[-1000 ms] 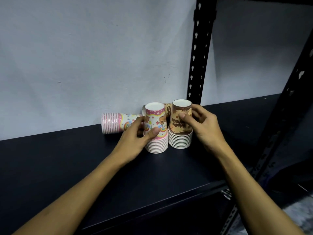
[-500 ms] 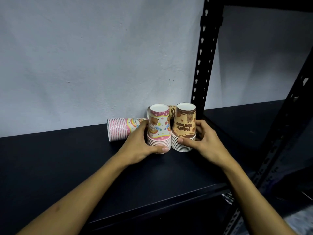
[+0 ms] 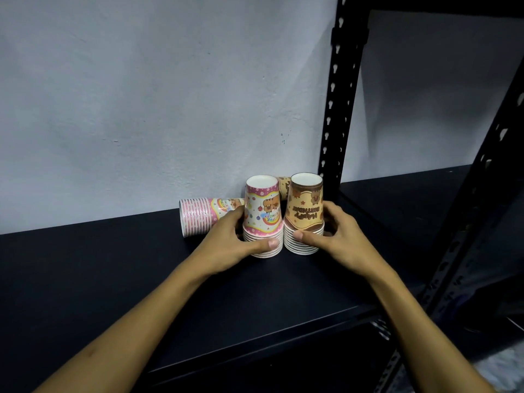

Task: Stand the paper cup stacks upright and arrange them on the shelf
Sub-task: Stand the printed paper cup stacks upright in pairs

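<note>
Two stacks stand mouth-down side by side near the back of the dark shelf [image 3: 119, 279]: the left hand [image 3: 232, 242] curls around the pink stack [image 3: 263, 219] and the right hand [image 3: 337, 236] around the brown stack [image 3: 304, 217]. Behind them, against the wall [image 3: 158, 103], a pink-striped stack [image 3: 205, 217] lies on its side at the left and another brown one [image 3: 284, 187] peeks out between the two, with a black post [image 3: 336, 103] just to the right. Compared with half a second ago, both hands hold the same low grips and the stacks stand as they did.
</note>
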Tool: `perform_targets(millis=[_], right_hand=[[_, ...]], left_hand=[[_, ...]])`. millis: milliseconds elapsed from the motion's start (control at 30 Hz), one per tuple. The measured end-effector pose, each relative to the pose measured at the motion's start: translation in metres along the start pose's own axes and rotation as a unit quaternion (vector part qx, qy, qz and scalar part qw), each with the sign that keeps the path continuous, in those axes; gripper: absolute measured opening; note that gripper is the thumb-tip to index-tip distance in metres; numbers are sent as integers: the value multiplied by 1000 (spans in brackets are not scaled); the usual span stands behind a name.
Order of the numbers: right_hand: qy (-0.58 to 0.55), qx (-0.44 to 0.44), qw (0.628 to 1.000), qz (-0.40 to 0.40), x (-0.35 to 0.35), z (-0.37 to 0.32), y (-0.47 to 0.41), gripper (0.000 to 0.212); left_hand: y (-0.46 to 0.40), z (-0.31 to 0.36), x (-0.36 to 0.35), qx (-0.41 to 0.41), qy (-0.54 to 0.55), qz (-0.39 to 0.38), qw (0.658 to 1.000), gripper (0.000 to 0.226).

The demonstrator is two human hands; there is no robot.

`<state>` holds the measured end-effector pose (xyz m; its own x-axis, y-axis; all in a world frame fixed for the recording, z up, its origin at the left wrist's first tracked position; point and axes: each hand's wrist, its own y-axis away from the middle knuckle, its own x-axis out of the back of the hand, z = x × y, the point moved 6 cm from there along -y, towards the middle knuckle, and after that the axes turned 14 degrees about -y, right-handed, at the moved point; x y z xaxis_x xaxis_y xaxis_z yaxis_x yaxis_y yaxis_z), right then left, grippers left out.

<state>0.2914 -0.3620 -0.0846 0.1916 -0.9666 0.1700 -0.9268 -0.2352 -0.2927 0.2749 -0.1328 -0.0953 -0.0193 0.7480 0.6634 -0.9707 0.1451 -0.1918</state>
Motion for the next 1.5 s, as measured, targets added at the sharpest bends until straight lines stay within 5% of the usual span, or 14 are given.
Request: perform_targets(millis=[1100, 1333, 1500], right_hand=[[79, 35, 995, 56, 25, -9, 30, 71], [105, 29, 988, 106, 57, -5, 45, 66], [142, 45, 980, 134, 69, -8, 47, 71]], left_hand=[[6, 33, -14, -65, -36, 45, 996, 70], [-7, 55, -46, -48, -45, 41, 997, 95], [-23, 65, -60, -24, -38, 33, 998, 78]])
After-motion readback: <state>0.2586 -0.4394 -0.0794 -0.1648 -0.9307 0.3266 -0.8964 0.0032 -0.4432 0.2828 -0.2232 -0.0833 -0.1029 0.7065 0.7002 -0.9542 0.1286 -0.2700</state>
